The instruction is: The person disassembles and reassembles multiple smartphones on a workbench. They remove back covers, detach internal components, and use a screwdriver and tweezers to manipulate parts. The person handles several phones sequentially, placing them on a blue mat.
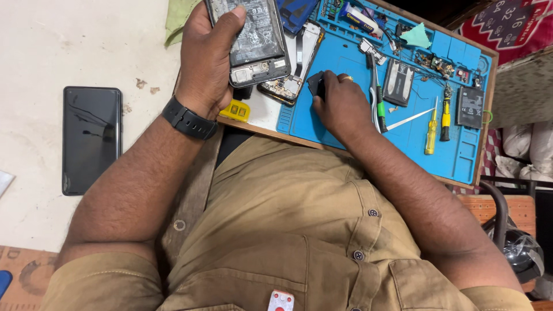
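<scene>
My left hand (pixel 206 60) grips an opened phone (pixel 253 40) with its back off, battery and circuit parts showing, held above the table edge. A black watch sits on that wrist. My right hand (pixel 341 103) rests on the blue work mat (pixel 357 57) and its fingers pinch a small black part (pixel 315 85). Just left of that hand lies a second opened phone body (pixel 295 66) with its board exposed.
A black phone (pixel 91 138) lies screen-up on the white table at left. On the mat: yellow screwdrivers (pixel 431 131), a green-handled tool (pixel 380 109), tweezers, a flat battery (pixel 470 107), a black battery (pixel 397 82), several small parts. A yellow clip (pixel 235 110) sits at the table edge.
</scene>
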